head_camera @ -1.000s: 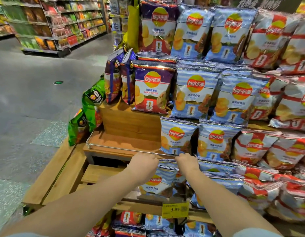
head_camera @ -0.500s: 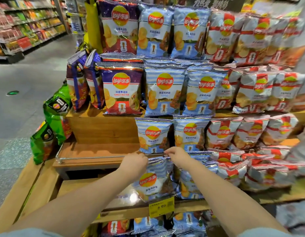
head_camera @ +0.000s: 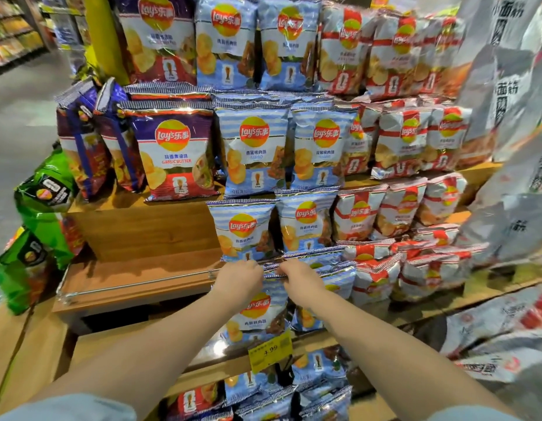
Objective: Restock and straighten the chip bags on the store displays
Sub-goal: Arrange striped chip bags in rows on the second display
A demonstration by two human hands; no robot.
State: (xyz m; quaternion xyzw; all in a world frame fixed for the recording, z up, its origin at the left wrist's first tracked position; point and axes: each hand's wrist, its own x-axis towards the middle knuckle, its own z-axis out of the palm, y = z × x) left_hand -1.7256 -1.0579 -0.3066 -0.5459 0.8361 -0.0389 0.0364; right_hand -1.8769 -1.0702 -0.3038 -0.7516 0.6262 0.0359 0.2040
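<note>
While both hands point(head_camera: 239, 281) pinch it, Lay's bag point(head_camera: 257, 311) overhangs "3.99" tag point(head_camera: 270, 350).

Supermarket snack aisle. Tiered wooden display stand point(head_camera: 148, 232) w/ rows of Lay's chip bags: purple garlic-butter bag point(head_camera: 172, 153), blue bags point(head_camera: 253, 150), red-and-white bags point(head_camera: 403, 141), green bags point(head_camera: 42, 208) at side. Yellow price tag point(head_camera: 270, 349) reads 3.99. Stocked shelving point(head_camera: 14, 28) in bkgd across grey floor point(head_camera: 17, 117).

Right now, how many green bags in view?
2, both at the display's left end: upper green bag beside the purple bags, lower green bag beneath it. Others may be hidden behind.
</note>
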